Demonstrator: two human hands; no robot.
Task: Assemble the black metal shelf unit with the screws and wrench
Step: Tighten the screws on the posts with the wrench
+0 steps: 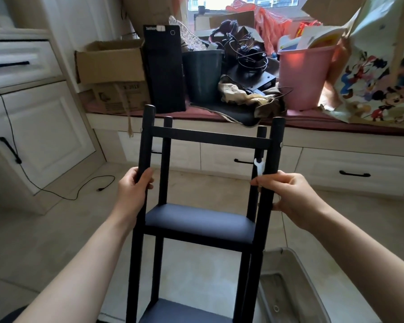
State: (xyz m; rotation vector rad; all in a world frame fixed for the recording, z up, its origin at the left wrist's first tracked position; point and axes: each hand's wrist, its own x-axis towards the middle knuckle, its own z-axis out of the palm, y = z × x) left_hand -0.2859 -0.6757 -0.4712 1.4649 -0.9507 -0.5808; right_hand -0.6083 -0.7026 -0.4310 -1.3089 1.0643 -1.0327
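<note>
The black metal shelf unit (197, 220) stands upright in the middle of the frame, its four tubular posts rising to a crossbar near the centre and two flat shelf panels showing lower down. The left hand (132, 191) wraps its fingers around the near left post, and the right hand (287, 194) grips the near right post while also pinching a small pale wrench (259, 167) against it, the wrench's open end sticking up above the knuckles. It looks a stiff, fairly light frame, thin tube and sheet, so it should lift easily but may rack or wobble at the bolted joints (a silver screw head (280, 144) shows at the right end of the crossbar). The posts are smooth and painted, so a full wrap around them at mid-height, as both hands have now, seems the surest hold; the shelf panels would likely be an awkward grip. It appears to stand on a pale tiled floor (56, 229). Across the top of the frame runs a window seat piled with a cardboard box (110, 61), a black computer tower (165, 71), a dark bin (203, 75) and a pink bin (301, 78); white cabinets (33, 127) fill the left side, and a grey plastic crate (296, 287) sits at lower right.
</note>
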